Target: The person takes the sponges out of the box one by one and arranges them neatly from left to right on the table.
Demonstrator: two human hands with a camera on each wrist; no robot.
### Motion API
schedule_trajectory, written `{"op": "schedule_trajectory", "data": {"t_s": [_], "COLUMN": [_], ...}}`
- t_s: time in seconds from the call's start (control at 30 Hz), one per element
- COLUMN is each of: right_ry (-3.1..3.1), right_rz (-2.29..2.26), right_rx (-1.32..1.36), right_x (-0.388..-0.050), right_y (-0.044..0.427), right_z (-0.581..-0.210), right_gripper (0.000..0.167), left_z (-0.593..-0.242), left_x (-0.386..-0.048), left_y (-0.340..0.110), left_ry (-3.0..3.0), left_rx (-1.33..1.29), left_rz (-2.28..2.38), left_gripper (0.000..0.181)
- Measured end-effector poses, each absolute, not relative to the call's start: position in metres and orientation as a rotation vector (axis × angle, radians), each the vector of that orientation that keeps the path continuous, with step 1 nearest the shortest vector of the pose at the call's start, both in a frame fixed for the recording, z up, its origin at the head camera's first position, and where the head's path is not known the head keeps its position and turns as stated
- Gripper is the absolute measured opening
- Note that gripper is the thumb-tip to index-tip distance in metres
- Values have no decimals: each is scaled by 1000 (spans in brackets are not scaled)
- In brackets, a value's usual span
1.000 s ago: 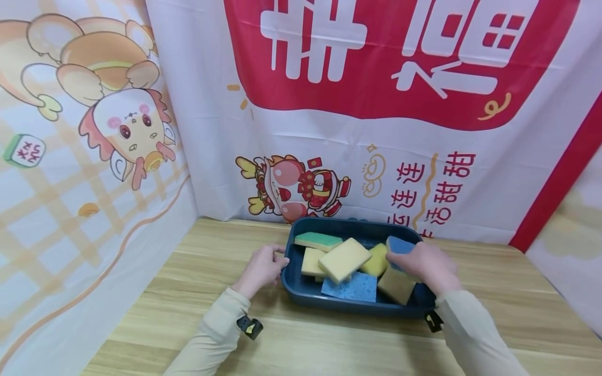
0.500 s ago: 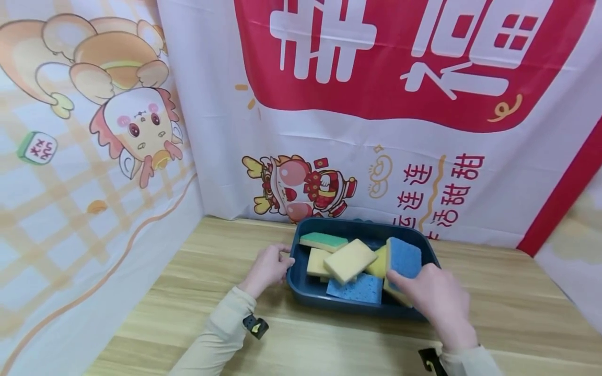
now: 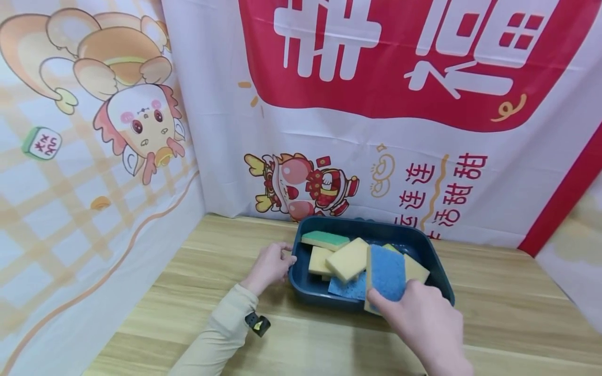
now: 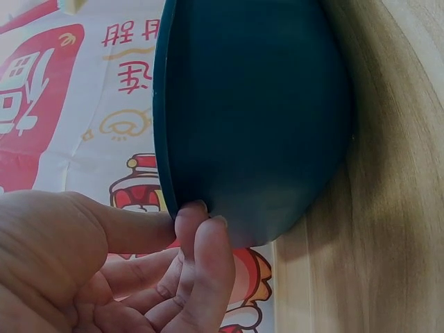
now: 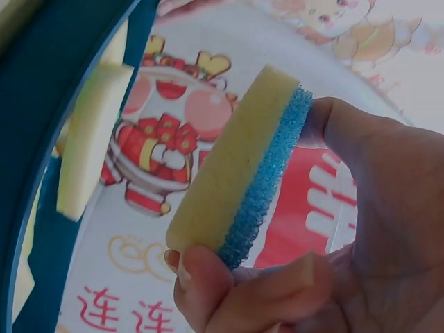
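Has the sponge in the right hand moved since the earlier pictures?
Yes: in the head picture, the blue sponge moved left and lower against the printed backdrop.

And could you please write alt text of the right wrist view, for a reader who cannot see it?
A right hand grips a rectangular pale yellow sponge with a rough blue side. At left, a dark teal plastic tub holds more pale sponges; behind is white cloth printed with red cartoons and writing.
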State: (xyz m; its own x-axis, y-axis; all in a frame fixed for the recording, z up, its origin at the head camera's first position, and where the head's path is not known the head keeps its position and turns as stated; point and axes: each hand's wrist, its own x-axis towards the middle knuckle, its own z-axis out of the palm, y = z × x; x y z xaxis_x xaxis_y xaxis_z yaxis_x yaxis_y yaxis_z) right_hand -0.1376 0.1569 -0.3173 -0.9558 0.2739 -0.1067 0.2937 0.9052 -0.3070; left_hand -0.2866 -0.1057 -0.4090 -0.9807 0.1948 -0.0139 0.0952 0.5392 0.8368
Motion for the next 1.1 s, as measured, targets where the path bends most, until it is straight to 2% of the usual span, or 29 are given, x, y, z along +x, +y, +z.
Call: {"op": "schedule_trajectory", "data": {"t_s": [0.3, 0.57, 0.93, 1.1], "right_ry": [3017, 2964, 2966, 2922], "right_rz": [-491, -408, -400, -372], "right_rx": [384, 344, 278, 211], "right_x": [-128, -123, -117, -111], "right_y": [129, 114, 95, 79], "right_z": [-327, -334, -346, -356], "right_gripper": [68, 75, 76, 70], "left_z": [-406, -407, -406, -406], "left_x": [-286, -285, -285, -286], "left_y": [-106, -103, -104, -107], "left_ry": [2612, 2625, 2630, 2641], "left_rx": [228, 240, 251, 268], "left_rz": [1469, 1461, 1447, 1448], "left_gripper": [34, 34, 33, 31]}}
